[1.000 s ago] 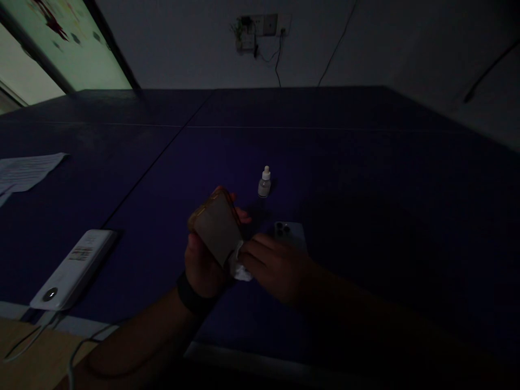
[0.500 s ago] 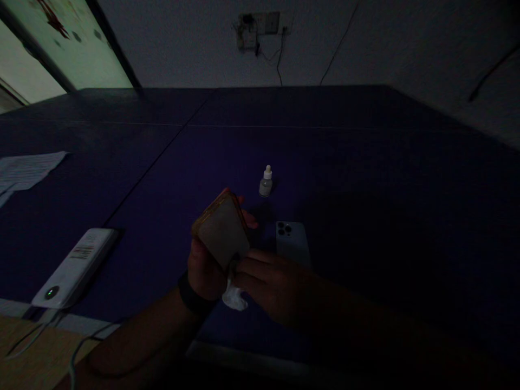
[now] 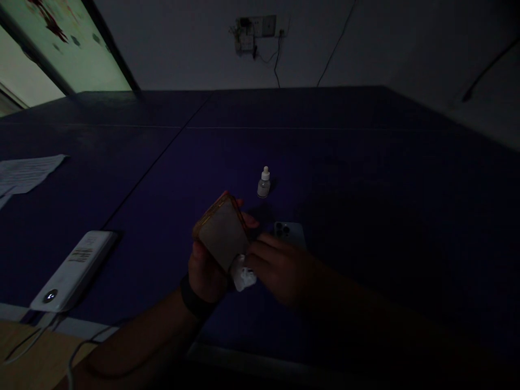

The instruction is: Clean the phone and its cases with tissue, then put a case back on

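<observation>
My left hand (image 3: 205,271) is wrapped round a phone in a yellowish-brown case (image 3: 222,230), tilted above the table. The phone's broad pale face is turned up, and fingertips show past its far edge. Pinched in my right hand (image 3: 280,268) is a crumpled white tissue (image 3: 244,275), which lies against the phone's lower right corner. Behind my right hand, a light-blue phone (image 3: 298,233) lies with its camera lenses up, partly covered by the hand. A small dropper bottle (image 3: 264,184) with a white cap stands upright beyond both hands.
On the left of the dark blue table (image 3: 162,184) lies a white power bank (image 3: 75,271) with a lit round display and cables (image 3: 36,338) at its near end. Printed paper (image 3: 30,172) lies farther left. Wall sockets (image 3: 258,30) with plugged-in cords are at the back.
My right hand and the tissue have moved slightly up and to the right along the phone's lower edge. The hand now covers more of the light-blue phone. My left hand stays nearly still.
</observation>
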`<state>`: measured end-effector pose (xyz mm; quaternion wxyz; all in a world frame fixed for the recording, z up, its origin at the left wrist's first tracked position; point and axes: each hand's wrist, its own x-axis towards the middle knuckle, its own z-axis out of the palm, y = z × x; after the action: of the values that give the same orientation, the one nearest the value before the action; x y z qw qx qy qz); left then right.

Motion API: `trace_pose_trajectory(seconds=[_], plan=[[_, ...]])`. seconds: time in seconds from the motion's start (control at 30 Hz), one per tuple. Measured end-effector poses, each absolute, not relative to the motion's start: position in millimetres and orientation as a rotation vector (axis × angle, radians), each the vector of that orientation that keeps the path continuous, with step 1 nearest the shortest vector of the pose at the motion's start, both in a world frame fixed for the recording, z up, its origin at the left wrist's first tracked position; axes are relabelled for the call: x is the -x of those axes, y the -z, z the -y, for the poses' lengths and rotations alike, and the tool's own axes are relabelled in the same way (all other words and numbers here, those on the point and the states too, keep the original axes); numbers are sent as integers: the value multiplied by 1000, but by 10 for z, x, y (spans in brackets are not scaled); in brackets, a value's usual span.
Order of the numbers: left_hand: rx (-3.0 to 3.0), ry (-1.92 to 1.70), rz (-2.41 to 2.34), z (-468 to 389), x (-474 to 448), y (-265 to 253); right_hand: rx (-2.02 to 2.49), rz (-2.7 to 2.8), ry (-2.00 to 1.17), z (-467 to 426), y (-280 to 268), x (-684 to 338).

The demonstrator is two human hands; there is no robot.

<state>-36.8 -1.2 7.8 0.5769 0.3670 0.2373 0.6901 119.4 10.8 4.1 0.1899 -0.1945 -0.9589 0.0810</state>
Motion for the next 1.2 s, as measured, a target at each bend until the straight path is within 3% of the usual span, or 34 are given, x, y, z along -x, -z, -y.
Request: trace_pose_trajectory(seconds=[0.5,0.73,0.97,1.2], plan=[[-769,-1626,-509,27,441,-87,471,2672,-19,-136,-60,-1144],[-642,-1754,-469,-145,508,-248,362,2568,349,-441,-370,-1391],[-502,-1278,-474,-263,645,-185,292,2698,472,-628,-495,-1643],[-512,-1024,-396,-273,726,-289,307,2685,591,-732,-573,-1807]])
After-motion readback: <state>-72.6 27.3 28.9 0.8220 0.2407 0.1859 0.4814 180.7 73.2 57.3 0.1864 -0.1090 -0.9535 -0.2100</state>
